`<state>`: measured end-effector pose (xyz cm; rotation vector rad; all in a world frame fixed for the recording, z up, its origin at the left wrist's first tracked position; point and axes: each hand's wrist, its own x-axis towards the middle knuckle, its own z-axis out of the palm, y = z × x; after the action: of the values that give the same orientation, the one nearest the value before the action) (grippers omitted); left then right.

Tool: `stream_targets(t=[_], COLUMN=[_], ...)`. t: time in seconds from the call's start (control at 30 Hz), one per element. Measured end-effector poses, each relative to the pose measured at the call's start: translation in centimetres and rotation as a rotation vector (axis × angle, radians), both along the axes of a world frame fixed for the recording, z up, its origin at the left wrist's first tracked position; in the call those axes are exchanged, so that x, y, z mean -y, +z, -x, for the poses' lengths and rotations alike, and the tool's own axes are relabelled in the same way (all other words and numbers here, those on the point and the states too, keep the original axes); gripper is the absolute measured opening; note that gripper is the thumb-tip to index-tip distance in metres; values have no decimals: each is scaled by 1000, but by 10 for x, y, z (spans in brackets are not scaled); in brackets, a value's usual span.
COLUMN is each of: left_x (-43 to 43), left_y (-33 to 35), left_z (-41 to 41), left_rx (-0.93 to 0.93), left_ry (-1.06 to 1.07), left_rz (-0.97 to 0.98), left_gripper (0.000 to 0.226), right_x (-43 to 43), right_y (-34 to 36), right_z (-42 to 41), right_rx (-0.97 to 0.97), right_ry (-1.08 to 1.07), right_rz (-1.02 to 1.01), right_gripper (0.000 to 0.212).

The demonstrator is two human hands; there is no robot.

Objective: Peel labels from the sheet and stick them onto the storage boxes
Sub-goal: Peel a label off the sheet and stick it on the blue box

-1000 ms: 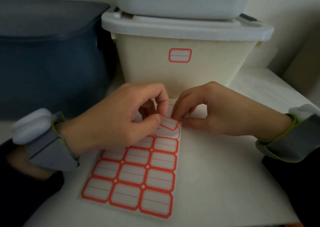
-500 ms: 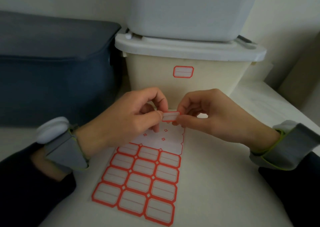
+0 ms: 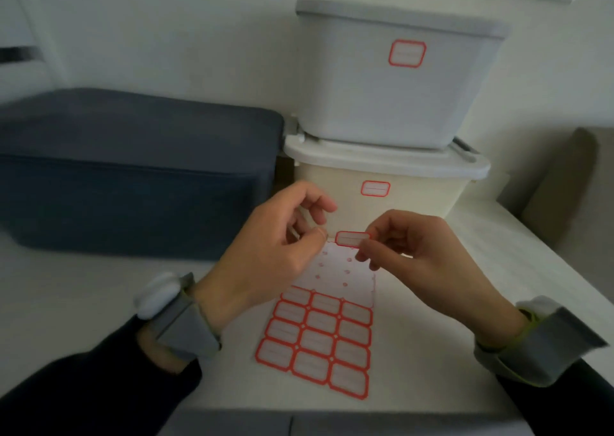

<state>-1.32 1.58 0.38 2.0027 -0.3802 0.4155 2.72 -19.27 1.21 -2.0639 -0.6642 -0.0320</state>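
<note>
Taking the label sheet (image 3: 319, 336) on the white table (image 3: 432, 336) as the landmark: the largest thing, the dark blue fabric storage box (image 3: 133, 176), lies beyond the sheet and to its left, and shows no label on the faces in view. Straight beyond the sheet stand two stacked plastic boxes, the grey lidded box (image 3: 382, 96) on top of the cream lidded box (image 3: 382, 199); each already carries a red-bordered label on its front.

The sheet runs lengthwise away from the person. Its far rows are stripped to bare backing, while its near rows are full.

The peeled label (image 3: 353, 239) hangs in the air just above the far end of the sheet, with its long axis running left to right. The unlabelled blue box lies to the left of it, so the left hand is the nearer one to that box, though the label sits with the right hand; a carry leftward across the sheet looks like the coming move.

The right hand (image 3: 422, 256) pinches the label's right end between thumb and fingertips, its other fingers curled loosely. The left hand (image 3: 279, 246) is half curled and loosened, its thumb and forefinger just beside the label's left end; whether they touch it is unclear through the blur.
</note>
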Motion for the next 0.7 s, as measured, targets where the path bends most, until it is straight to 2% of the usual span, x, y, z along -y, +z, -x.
stream_targets(t=[0.23,0.37,0.7], left_x=[-50,-81,-145], left_y=[-9,-8,-6], left_z=[63,87,105], left_rx=[8,33,6], left_ry=[229,352,480], left_rz=[150,175,282], left_gripper=[7,10,10], right_x=[-72,-116,-209], right_y=[25,20,-1], right_z=[52,65,83], right_rx=[-47,-81,-160], right_ry=[113,141,29], right_rz=[-35,-44,-319], right_gripper=[5,6,13])
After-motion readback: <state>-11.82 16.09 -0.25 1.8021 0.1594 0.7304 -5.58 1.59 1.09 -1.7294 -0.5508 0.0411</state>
